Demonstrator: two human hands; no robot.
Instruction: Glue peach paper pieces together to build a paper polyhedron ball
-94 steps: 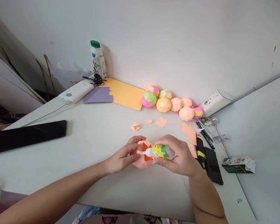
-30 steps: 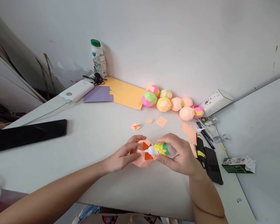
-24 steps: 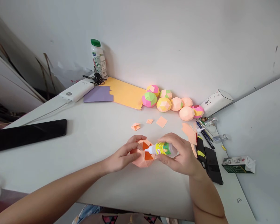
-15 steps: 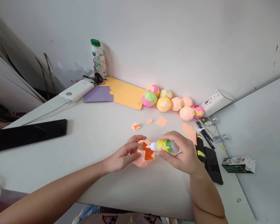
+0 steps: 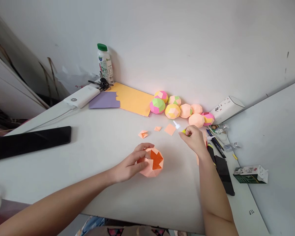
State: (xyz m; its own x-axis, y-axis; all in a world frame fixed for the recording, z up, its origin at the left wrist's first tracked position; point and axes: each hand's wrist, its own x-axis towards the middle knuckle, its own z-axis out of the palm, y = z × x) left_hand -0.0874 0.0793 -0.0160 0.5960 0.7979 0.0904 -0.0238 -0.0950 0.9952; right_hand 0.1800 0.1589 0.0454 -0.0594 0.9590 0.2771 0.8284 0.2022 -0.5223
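My left hand (image 5: 134, 164) grips the left side of a peach folded-paper ball (image 5: 153, 172), its thumb and fingers at the rim of a jagged opening that shows orange inside. My right hand (image 5: 194, 139) is closed around a glue bottle (image 5: 183, 131), well up and to the right of the ball. Most of the bottle is hidden by the fingers; its white nozzle (image 5: 176, 125) points up and left. Beyond the ball lie two small folded peach pieces, one larger (image 5: 143, 134) and one smaller (image 5: 157, 128), and a flat peach square (image 5: 170, 129).
Several finished paper balls (image 5: 172, 111) line the wall. Orange card (image 5: 134, 98) and purple card (image 5: 104, 100) lie at back left, near a power bank (image 5: 82, 95) and a bottle (image 5: 105, 65). A black phone (image 5: 225, 175), pens (image 5: 216, 144) and a carton (image 5: 250, 173) are on the right.
My right hand has moved the glue bottle away from the ball's opening, up and to the right, near the peach square. My left hand and the ball have stayed in place.
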